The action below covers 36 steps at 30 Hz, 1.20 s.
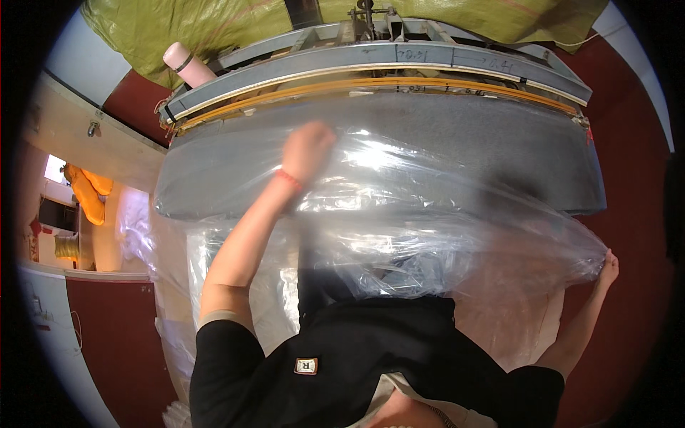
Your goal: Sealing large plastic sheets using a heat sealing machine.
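A wide clear plastic sheet (pixel 399 187) lies in folds over the grey padded surface in front of me and hangs down toward my body. My right hand (pixel 609 269), stretched far out to the right, has its fingers closed on a gathered edge of the plastic sheet. The film is pulled into taut creases running toward that hand. Over the left-middle part of the sheet is my left hand (pixel 307 151), with a red band at its wrist. Motion smears its fingers, so I cannot make out whether they hold the film.
Behind the grey surface (pixel 428 114) runs a long metal frame (pixel 314 64) with orange strips (pixel 385 83) and a clamp-like mechanism (pixel 371 21). A pink bottle (pixel 189 65) stands at its left end. Green woven sheeting (pixel 200 28) hangs behind. More clear plastic lies below left.
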{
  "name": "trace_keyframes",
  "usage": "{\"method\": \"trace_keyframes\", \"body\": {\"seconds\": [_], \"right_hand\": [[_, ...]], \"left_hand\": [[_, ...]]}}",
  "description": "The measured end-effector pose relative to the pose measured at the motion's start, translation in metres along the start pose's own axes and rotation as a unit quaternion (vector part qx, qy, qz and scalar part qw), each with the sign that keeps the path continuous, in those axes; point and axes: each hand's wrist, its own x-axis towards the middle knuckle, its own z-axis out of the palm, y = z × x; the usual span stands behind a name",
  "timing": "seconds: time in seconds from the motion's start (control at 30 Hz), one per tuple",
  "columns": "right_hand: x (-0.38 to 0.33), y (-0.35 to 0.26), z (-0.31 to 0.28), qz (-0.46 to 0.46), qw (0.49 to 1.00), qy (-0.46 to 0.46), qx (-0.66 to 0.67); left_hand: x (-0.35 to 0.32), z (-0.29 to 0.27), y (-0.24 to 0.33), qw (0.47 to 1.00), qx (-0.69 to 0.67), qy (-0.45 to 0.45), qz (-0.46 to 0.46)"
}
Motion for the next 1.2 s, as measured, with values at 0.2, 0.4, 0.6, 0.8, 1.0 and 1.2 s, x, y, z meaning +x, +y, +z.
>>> {"method": "trace_keyframes", "body": {"seconds": [0.2,0.4,0.6,0.8,1.0,1.2], "right_hand": [[0.002,0.009,-0.007,0.011,1.000,0.020,-0.018],[0.007,0.010,-0.004,0.001,0.998,0.038,0.054],[0.043,-0.102,0.085,0.044,0.971,0.108,0.207],[0.044,-0.187,0.263,-0.246,0.957,0.101,-0.113],[0.025,-0.218,0.391,-0.126,0.985,-0.029,0.116],[0.037,-0.214,0.397,-0.142,0.984,0.091,0.054]], "left_hand": [[0.013,0.014,0.005,0.986,0.130,0.069,0.076],[0.015,0.012,0.009,0.983,0.162,0.060,0.059],[0.028,-0.010,0.017,0.933,-0.237,0.258,-0.082],[0.043,-0.049,-0.107,0.898,-0.123,0.382,-0.180],[0.054,-0.088,-0.201,0.874,0.002,0.414,-0.254],[0.069,-0.079,-0.194,0.873,0.023,0.417,-0.251]]}}
